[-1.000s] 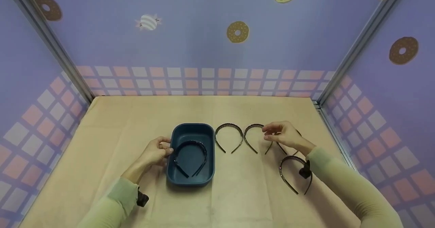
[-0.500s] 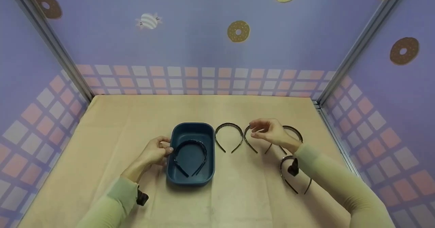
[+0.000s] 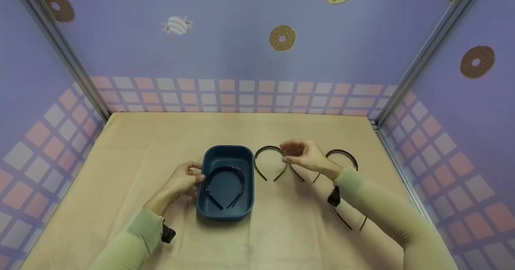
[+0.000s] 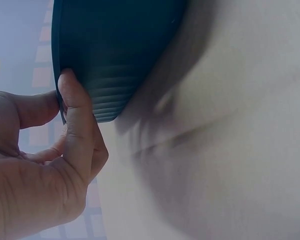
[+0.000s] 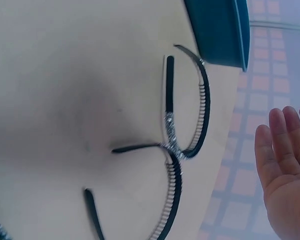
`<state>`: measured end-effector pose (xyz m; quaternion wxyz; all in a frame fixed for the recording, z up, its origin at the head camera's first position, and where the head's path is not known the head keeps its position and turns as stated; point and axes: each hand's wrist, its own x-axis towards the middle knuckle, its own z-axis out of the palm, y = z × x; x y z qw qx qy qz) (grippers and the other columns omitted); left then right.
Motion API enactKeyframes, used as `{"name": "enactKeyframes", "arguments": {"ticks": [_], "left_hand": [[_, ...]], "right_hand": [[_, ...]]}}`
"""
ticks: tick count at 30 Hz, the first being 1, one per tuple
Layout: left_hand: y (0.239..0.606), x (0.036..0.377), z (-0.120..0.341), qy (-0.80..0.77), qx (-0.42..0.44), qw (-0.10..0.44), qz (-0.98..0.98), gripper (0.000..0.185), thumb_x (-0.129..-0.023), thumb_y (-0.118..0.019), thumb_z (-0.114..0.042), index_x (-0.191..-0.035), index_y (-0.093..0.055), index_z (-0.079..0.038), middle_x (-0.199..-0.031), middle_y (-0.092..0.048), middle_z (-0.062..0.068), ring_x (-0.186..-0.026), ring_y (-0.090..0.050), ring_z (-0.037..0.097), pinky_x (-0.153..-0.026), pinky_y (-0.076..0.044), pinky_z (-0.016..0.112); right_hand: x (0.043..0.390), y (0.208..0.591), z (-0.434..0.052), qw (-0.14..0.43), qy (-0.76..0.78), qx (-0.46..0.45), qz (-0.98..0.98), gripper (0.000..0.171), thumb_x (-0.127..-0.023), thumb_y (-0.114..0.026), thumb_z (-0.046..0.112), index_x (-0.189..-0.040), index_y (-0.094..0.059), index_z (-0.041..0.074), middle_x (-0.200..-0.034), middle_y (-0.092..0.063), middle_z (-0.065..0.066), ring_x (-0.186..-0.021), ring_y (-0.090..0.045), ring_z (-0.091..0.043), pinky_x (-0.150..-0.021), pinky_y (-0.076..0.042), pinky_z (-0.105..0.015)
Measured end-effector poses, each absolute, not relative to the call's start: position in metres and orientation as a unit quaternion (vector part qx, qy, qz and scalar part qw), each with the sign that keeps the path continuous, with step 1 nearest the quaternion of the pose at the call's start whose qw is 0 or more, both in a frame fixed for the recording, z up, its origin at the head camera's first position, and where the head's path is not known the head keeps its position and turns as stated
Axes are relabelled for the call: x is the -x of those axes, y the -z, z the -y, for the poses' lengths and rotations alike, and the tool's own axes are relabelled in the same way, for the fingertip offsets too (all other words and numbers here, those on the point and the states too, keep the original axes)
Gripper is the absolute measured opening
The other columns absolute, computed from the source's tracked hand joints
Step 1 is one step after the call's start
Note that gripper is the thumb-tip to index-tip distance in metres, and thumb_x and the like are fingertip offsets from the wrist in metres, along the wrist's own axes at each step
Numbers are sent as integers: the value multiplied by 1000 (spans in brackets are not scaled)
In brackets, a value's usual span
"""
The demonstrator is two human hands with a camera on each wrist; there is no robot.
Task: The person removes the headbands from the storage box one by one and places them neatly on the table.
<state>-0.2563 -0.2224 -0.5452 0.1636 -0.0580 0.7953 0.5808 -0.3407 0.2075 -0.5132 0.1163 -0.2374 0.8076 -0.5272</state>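
Since a second ago my right hand (image 3: 302,156) has slid left, fingers relaxed, above the two middle headbands (image 3: 271,161). Leftmost, my left hand (image 3: 185,180) pinches the blue tray (image 3: 209,157) rim, steadying it; one headband (image 3: 225,185) lies inside on the desk (image 3: 141,149).

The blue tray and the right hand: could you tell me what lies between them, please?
In the head view, one black headband lies on the table between the blue tray and the right hand.

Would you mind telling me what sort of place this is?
Probably a staged recording booth, not a home: doughnut-and-sweet wallpaper lines three walls joined by metal corner posts, enclosing a table covered in beige cloth with a blue tray and headbands.
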Motion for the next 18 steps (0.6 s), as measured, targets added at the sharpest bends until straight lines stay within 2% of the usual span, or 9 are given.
{"name": "enactKeyframes", "arguments": {"ticks": [6, 11, 15, 18], "left_hand": [[544, 256, 224, -583, 59, 168, -793, 46, -109, -67, -6, -152, -53, 4, -108, -69, 8, -91, -69, 18, -63, -63, 33], [543, 256, 223, -582, 66, 172, -792, 45, -109, -67, -6, -152, -54, 4, -107, -66, 6, -92, -68, 18, -63, -63, 32], [544, 256, 223, -586, 71, 174, -789, 44, -109, -67, -5, -151, -55, 3, -105, -66, 4, -91, -68, 18, -62, -62, 31], [544, 256, 223, -585, 68, 173, -790, 45, -109, -66, -5, -151, -55, 4, -105, -67, 5, -91, -69, 18, -62, -62, 31]], "right_hand": [[341, 510, -190, 120, 525, 258, -802, 40, -98, -84, 5, -136, -75, -5, -132, -78, -25, -117, -77, -30, -96, -64, -24], [338, 505, -172, 135, 526, 254, -801, 40, -99, -85, 10, -136, -76, 1, -133, -78, -20, -119, -77, -27, -105, -64, -39], [335, 503, -157, 132, 520, 267, -801, 43, -97, -86, 9, -136, -75, -3, -132, -78, -23, -118, -78, -33, -107, -65, -53], [332, 503, -146, 128, 514, 284, -799, 42, -96, -86, 9, -136, -76, -3, -132, -78, -27, -119, -79, -38, -107, -65, -54]]}}
